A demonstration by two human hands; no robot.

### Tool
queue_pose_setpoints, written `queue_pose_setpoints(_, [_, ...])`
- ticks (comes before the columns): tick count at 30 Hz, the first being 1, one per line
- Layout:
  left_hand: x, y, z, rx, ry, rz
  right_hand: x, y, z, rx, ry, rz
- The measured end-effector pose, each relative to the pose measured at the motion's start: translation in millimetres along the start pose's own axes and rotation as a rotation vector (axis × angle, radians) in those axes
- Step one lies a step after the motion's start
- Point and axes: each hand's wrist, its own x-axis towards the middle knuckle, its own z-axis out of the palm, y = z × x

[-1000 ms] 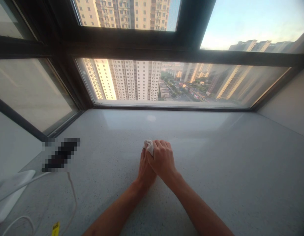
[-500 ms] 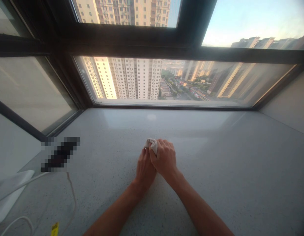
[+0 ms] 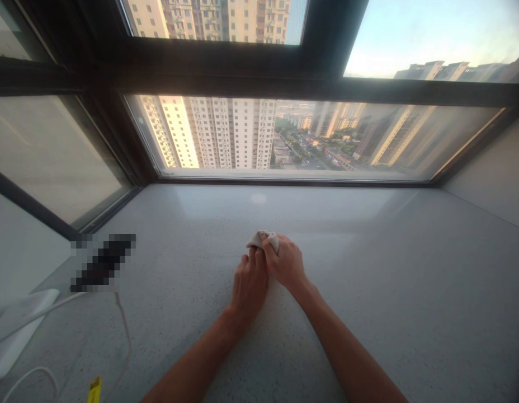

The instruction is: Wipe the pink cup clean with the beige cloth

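A small pale cloth is bunched on the grey speckled window ledge, in the middle of the view. My right hand grips it, fingers curled round the wad. My left hand lies beside it on the ledge, fingers stretched forward and flat, their tips touching the cloth's near edge. Both forearms reach in from the bottom of the view.
A dark pixelated object lies on the ledge at left. A white device with white cables and a yellow tag sits at the bottom left. Dark window frames and glass bound the ledge behind and at left; a wall rises at right.
My right hand with the cloth has slid slightly right and away, uncovering my left hand, which stays flat on the ledge.
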Motion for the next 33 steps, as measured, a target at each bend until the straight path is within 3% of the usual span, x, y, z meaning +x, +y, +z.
queue_pose_setpoints(6, [-0.1,1.6,-2.3,-0.032,0.011,-0.008,8.6,8.3,-0.7,0.089,-0.035,0.162])
queue_pose_setpoints(16, [-2.1,-0.9,-0.4,-0.071,-0.002,0.002,15.2,32.7,-1.0,0.501,-0.052,0.315])
queue_pose_setpoints(28, [-0.1,-6.1,-0.5,-0.244,-0.029,0.008,14.4,66.2,27.4,1.095,0.004,0.572])
queue_pose_setpoints(33, [0.6,-6.6,-1.7,-0.233,-0.020,-0.003,14.1,66.1,28.6,1.013,0.039,0.543])
